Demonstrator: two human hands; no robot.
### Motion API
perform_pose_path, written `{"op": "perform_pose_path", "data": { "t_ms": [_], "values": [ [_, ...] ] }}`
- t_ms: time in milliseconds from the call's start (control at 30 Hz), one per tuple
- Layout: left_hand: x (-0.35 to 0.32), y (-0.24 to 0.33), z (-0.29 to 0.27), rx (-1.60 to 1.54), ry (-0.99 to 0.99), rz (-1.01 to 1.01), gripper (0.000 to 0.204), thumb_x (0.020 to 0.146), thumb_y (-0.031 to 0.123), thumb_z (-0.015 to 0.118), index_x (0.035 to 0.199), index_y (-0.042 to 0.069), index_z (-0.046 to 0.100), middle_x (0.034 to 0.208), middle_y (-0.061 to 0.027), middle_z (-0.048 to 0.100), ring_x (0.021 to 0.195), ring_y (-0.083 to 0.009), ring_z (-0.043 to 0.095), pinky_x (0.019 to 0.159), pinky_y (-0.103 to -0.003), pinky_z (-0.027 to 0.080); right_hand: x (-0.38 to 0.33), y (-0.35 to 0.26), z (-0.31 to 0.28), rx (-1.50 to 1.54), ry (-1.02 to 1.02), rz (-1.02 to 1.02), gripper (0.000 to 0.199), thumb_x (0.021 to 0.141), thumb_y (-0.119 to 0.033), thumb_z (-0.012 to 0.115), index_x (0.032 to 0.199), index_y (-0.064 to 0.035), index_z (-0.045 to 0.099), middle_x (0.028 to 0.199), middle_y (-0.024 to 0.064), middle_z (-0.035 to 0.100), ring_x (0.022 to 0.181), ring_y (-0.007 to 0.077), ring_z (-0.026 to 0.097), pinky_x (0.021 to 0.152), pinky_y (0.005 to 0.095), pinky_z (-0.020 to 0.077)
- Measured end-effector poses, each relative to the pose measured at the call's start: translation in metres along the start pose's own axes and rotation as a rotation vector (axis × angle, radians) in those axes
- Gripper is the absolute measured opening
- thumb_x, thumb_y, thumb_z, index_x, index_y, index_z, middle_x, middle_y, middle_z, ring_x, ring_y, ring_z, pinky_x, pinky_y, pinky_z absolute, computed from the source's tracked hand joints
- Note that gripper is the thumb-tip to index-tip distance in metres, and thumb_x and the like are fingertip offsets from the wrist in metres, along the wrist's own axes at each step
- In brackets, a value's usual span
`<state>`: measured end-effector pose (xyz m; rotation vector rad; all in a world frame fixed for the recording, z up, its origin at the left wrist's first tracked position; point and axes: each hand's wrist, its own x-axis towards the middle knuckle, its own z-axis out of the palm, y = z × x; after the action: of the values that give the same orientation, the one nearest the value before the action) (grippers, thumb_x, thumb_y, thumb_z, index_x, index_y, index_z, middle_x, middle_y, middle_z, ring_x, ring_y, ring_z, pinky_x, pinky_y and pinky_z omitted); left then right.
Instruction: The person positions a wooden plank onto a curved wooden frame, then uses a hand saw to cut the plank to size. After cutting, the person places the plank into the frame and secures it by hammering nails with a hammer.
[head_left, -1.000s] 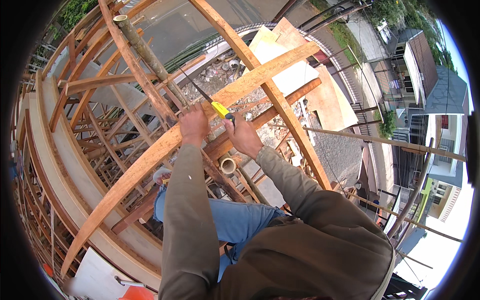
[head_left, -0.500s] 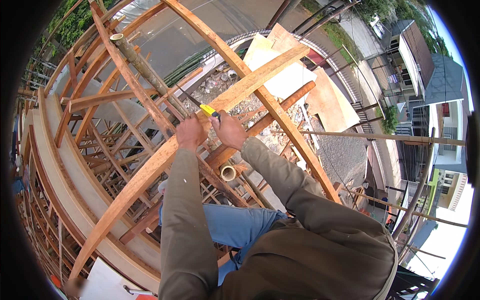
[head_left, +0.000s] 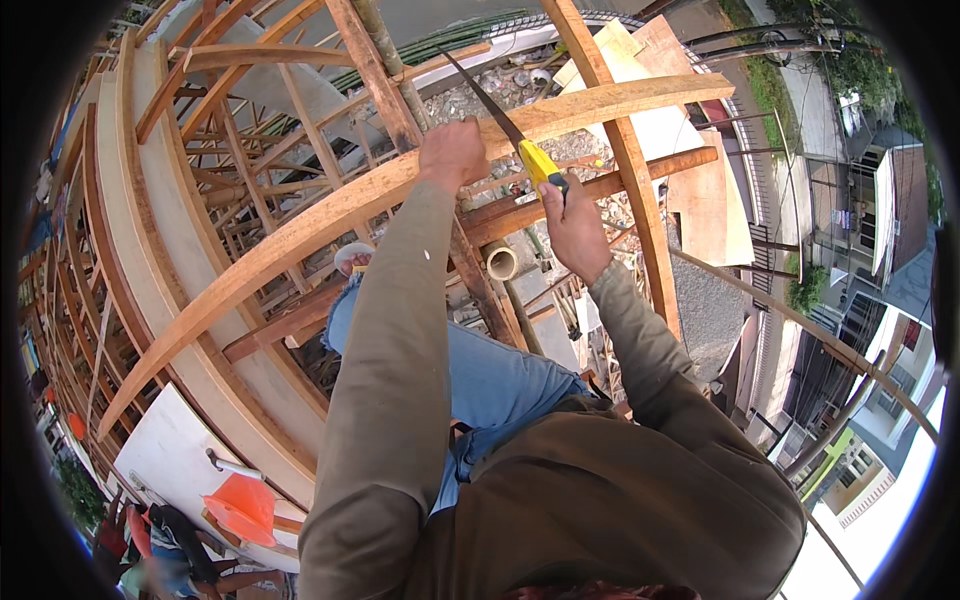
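Observation:
A long wooden beam runs from the lower left to the upper right in front of me. My left hand is closed over it, its knuckles upward and fingertips hidden. To the right, my right hand grips the handle of a hand saw, yellow and black. The saw's dark, narrow blade slants up and left across the beam, just right of my left hand. Whether its teeth are in the wood, I cannot tell. A second timber crosses the beam farther right.
The cut end of a bamboo pole points up below the beam. Timber framing fills the left side. At lower left, a hammer and an orange plastic piece lie on a white board, with people beyond. Plywood sheets lie at right.
My right hand has drawn the saw back, away from my left hand, so more blade shows. My left hand stays on the beam. The whole view has shifted, bringing the white board and people in.

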<state>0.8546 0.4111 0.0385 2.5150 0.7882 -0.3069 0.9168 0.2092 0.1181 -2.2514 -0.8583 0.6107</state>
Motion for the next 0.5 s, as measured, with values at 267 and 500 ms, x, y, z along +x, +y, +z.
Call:
{"op": "perform_pose_path", "data": {
  "t_ms": [267, 500],
  "values": [
    [0.020, 0.015, 0.011, -0.016, 0.028, 0.011, 0.036, 0.073, 0.014, 0.070, 0.106, 0.000, 0.070, 0.100, -0.0219, 0.075, 0.096, -0.0351, 0.074, 0.083, -0.043, 0.060, 0.047, 0.023, 0.029, -0.067, 0.105, -0.048, 0.039, 0.103, -0.033, 0.058, 0.101, 0.0058, 0.056, 0.079, 0.0304, 0.065, 0.077, 0.0522, 0.064, 0.063, 0.0524, 0.0502],
    [0.023, 0.007, -0.020, -0.052, -0.157, -0.035, 0.036, 0.072, 0.018, 0.073, 0.104, 0.000, 0.074, 0.104, -0.0207, 0.075, 0.098, -0.0327, 0.074, 0.085, -0.041, 0.060, -0.096, 0.010, -0.032, -0.022, -0.008, 0.053, 0.022, 0.104, -0.019, 0.056, 0.110, 0.0020, 0.055, 0.072, 0.0213, 0.065, 0.069, 0.0346, 0.072, 0.061, 0.0433, 0.0531]
  ]
}}
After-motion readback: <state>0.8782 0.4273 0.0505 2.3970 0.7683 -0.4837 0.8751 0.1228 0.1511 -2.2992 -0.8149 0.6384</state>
